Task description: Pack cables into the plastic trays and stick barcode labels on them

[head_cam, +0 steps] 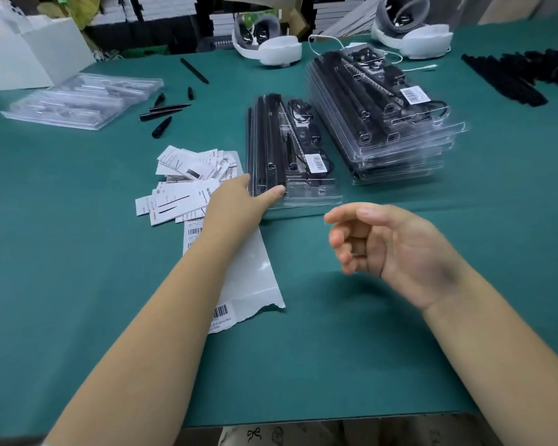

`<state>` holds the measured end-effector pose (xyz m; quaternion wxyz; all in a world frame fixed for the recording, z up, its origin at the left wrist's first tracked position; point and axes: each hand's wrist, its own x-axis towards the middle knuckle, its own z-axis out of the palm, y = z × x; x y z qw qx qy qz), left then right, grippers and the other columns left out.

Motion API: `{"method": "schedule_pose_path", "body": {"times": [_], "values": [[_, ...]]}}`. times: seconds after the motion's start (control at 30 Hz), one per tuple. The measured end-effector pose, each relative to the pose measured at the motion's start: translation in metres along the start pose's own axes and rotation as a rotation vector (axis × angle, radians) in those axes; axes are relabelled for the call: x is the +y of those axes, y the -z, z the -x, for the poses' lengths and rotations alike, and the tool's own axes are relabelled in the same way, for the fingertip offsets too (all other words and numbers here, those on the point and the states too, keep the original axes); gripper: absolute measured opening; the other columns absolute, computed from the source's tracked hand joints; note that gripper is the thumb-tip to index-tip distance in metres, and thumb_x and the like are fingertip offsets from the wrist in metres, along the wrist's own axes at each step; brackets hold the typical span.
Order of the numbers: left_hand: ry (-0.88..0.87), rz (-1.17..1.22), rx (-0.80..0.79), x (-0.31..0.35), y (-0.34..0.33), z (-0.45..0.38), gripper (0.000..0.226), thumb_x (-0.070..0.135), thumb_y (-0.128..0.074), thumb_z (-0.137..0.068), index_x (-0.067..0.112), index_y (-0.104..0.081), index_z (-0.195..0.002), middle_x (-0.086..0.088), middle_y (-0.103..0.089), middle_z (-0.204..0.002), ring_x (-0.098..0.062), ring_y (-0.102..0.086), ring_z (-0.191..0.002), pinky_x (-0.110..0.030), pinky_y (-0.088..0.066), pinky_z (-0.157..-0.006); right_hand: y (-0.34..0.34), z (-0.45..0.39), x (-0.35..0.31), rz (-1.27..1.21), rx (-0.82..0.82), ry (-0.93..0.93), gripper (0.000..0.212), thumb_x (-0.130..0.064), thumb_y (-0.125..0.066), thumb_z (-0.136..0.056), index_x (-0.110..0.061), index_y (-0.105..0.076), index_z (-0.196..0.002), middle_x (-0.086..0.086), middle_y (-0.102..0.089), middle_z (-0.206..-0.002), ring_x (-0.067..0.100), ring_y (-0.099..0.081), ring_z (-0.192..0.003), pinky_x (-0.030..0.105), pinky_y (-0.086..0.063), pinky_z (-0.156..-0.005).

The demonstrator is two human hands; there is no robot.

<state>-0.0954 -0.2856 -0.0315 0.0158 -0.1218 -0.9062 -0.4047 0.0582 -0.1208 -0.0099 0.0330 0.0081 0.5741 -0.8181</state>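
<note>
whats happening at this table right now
A person is packing black cables into clear plastic trays on a green table. Their left hand touches the near corner of a filled, labelled tray; whether the fingers grip it is unclear. The right hand hovers loosely curled, holding nothing. A taller stack of finished trays sits beside it, with a barcode label sheet under the left forearm.

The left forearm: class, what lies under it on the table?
Under the left forearm lies a white label backing sheet with barcode labels showing beside the arm. The strip of sheet directly beneath it is hidden.
</note>
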Motion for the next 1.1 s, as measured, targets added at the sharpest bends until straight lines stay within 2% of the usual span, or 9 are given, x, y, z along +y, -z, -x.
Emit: {"method": "schedule_pose_path", "body": {"times": [0.07,0.13,0.23,0.3,0.4,0.63,0.8,1.0,1.1], "values": [[0.006,-0.056,0.006,-0.001,-0.001,-0.001,0.063,0.057,-0.062,-0.083,0.010,-0.055,-0.126,0.002,-0.062,-0.097,-0.018,-0.053,-0.092,-0.029,-0.033,-0.073,-0.006,-0.003,0.006,0.260,0.216,0.072,0.020,-0.027,-0.056,-0.076,-0.023,-0.069,-0.091,-0.005,-0.068,-0.082,0.010,-0.061,-0.073,0.023,-0.050,-0.063],[0.019,-0.137,-0.004,0.000,-0.002,-0.002,0.056,0.058,-0.058,-0.085,0.007,-0.058,-0.106,0.005,-0.055,-0.090,-0.018,-0.050,-0.084,-0.031,-0.033,-0.068,-0.012,-0.004,0.014,0.724,0.342,0.172,0.028,-0.026,-0.063,-0.081,-0.030,-0.063,-0.109,-0.013,-0.063,-0.109,0.002,-0.054,-0.102,0.020,-0.043,-0.088],[0.057,-0.207,-0.043,0.002,-0.003,-0.001,0.054,0.060,-0.055,-0.086,0.012,-0.039,-0.068,-0.003,-0.049,-0.065,-0.024,-0.048,-0.065,-0.033,-0.033,-0.056,-0.018,-0.009,0.022,1.308,0.234,0.108,0.063,-0.031,-0.056,-0.088,-0.029,-0.030,-0.146,-0.008,-0.024,-0.153,0.004,-0.012,-0.138,0.018,-0.010,-0.110],[0.056,-0.209,-0.043,0.002,-0.002,0.000,0.056,0.060,-0.055,-0.087,0.014,-0.031,-0.064,-0.003,-0.043,-0.061,-0.023,-0.043,-0.059,-0.033,-0.030,-0.054,-0.020,-0.019,0.022,1.434,0.202,-0.034,0.076,-0.037,-0.051,-0.089,-0.033,-0.006,-0.151,-0.008,0.009,-0.158,0.009,0.010,-0.143,0.032,-0.007,-0.115],[0.050,-0.180,-0.067,0.002,0.000,-0.001,0.055,0.058,-0.055,-0.087,0.014,-0.030,-0.065,-0.009,-0.059,-0.070,-0.030,-0.057,-0.070,-0.034,-0.035,-0.058,-0.023,-0.041,0.017,1.443,0.205,-0.133,0.083,-0.037,-0.050,-0.089,-0.036,0.007,-0.149,-0.002,0.029,-0.154,0.018,0.018,-0.144,0.040,-0.015,-0.113],[0.049,-0.225,-0.075,0.003,0.000,-0.004,0.053,0.058,-0.053,-0.088,0.012,-0.039,-0.068,-0.015,-0.068,-0.083,-0.033,-0.062,-0.082,-0.039,-0.047,-0.068,-0.025,-0.074,0.023,1.646,0.191,-0.185,0.080,-0.051,-0.043,-0.091,-0.026,0.004,-0.151,0.008,0.020,-0.157,0.031,0.020,-0.143,0.044,-0.010,-0.116],[0.021,-0.428,-0.087,0.001,0.003,-0.010,0.055,0.065,-0.046,-0.088,0.013,-0.046,-0.071,-0.003,-0.055,-0.069,-0.019,-0.049,-0.064,-0.029,-0.031,-0.050,-0.015,-0.073,0.025,1.741,0.189,-0.135,0.074,-0.066,-0.028,-0.091,-0.033,0.001,-0.151,0.004,0.014,-0.159,0.027,0.010,-0.146,0.046,-0.014,-0.114],[0.021,-0.398,-0.072,0.002,0.000,-0.005,0.055,0.063,-0.045,-0.090,0.013,-0.041,-0.068,-0.002,-0.050,-0.067,-0.018,-0.045,-0.061,-0.029,-0.028,-0.049,-0.013,-0.065,0.020,1.709,0.158,-0.113,0.073,-0.065,-0.034,-0.090,-0.035,-0.004,-0.150,0.001,0.008,-0.160,0.022,0.006,-0.146,0.044,-0.015,-0.115],[0.015,-0.373,-0.054,0.002,0.000,-0.003,0.055,0.063,-0.043,-0.091,0.013,-0.040,-0.068,-0.002,-0.049,-0.067,-0.022,-0.046,-0.064,-0.031,-0.029,-0.051,-0.014,-0.043,0.000,1.348,0.205,0.019,0.057,-0.050,-0.052,-0.090,-0.029,-0.040,-0.141,-0.001,-0.034,-0.152,0.011,-0.027,-0.140,0.030,-0.024,-0.113]]}}
